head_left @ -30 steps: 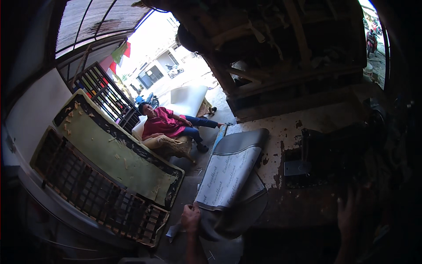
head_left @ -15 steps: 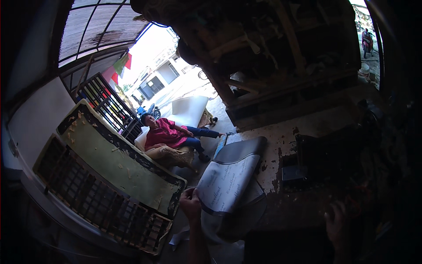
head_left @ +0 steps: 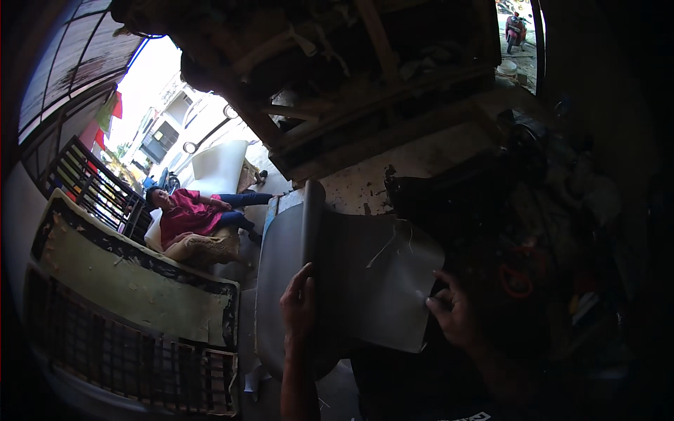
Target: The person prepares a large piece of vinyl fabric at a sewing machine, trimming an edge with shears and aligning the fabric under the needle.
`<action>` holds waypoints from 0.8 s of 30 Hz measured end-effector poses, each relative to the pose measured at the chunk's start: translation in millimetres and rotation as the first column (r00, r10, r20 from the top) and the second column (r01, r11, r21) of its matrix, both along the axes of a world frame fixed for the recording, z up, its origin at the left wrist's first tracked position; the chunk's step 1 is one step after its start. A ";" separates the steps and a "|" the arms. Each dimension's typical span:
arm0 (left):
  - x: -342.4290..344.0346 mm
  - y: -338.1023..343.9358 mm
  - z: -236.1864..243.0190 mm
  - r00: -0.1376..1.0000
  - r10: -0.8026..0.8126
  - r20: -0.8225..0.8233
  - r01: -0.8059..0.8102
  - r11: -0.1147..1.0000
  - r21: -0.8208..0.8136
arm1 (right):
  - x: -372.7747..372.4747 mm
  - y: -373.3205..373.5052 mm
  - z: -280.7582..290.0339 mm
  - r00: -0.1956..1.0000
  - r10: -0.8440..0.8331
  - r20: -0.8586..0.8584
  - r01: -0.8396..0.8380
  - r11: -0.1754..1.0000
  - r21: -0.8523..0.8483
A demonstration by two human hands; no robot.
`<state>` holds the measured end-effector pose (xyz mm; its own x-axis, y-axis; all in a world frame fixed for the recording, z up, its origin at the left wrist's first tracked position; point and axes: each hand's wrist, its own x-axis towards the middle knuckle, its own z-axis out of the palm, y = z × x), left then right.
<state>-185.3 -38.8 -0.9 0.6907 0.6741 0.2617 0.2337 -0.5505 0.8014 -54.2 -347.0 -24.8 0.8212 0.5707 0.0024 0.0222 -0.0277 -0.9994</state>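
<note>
A grey leatherette sheet [head_left: 365, 274] lies in front of me, its plain side up, with a long rolled fold down its left part. Loose pale threads show on its surface near the right end. At the lower end of the fold, my left hand [head_left: 298, 305] is closed on the sheet, fingers pressed together. My right hand [head_left: 456, 316] is at the sheet's right edge, its thumb and fingers bent around that edge in a pinch. Dim light hides part of the right hand's grip.
A dark machine-like shape [head_left: 449, 179] stands behind the sheet on a worn tabletop [head_left: 358, 193]. To its right lies a red loop-shaped object [head_left: 516, 281]. Someone in a red shirt [head_left: 193, 214] sits at the left beyond a foam-covered frame [head_left: 133, 274]. A large wooden frame [head_left: 379, 42] rises behind.
The sheet has been turned from its white printed backing to its grey side and spread rightward. My right hand has moved left to its edge. The whole view has shifted right.
</note>
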 end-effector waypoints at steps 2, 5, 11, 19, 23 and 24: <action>-30.2 26.1 -50.3 0.994 0.032 -0.105 -0.011 0.980 0.200 | 8.2 -35.7 -4.8 0.992 -0.111 0.059 0.116 0.990 -0.085; -84.7 38.9 -84.6 0.833 0.085 -0.547 0.020 0.983 0.182 | 27.8 -84.0 -7.3 0.912 -0.317 0.261 0.362 0.921 -0.145; -152.3 26.1 -74.8 0.717 0.238 -0.655 0.028 0.930 0.367 | 86.4 -193.6 -6.7 0.808 -0.432 0.399 0.547 0.802 -0.239; -93.9 11.5 -56.6 0.838 0.314 -0.447 -0.123 0.906 0.406 | 31.4 -144.5 48.0 0.629 -0.100 0.771 0.734 0.402 -0.547; -15.6 -59.2 -55.5 0.987 -0.127 -0.094 0.144 0.969 0.202 | 2.5 -28.8 58.0 0.672 0.108 0.733 0.229 0.910 -0.345; -7.8 -68.2 -55.9 0.973 -0.209 -0.099 0.224 0.959 0.173 | -1.2 -0.5 38.9 0.625 0.246 0.741 0.035 0.939 -0.342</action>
<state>-193.1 -107.0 -56.8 0.8382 0.4525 0.3045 0.1515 -0.7295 0.6669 -55.4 -347.4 14.1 0.5313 0.7388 0.4145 0.7922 -0.2598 -0.5522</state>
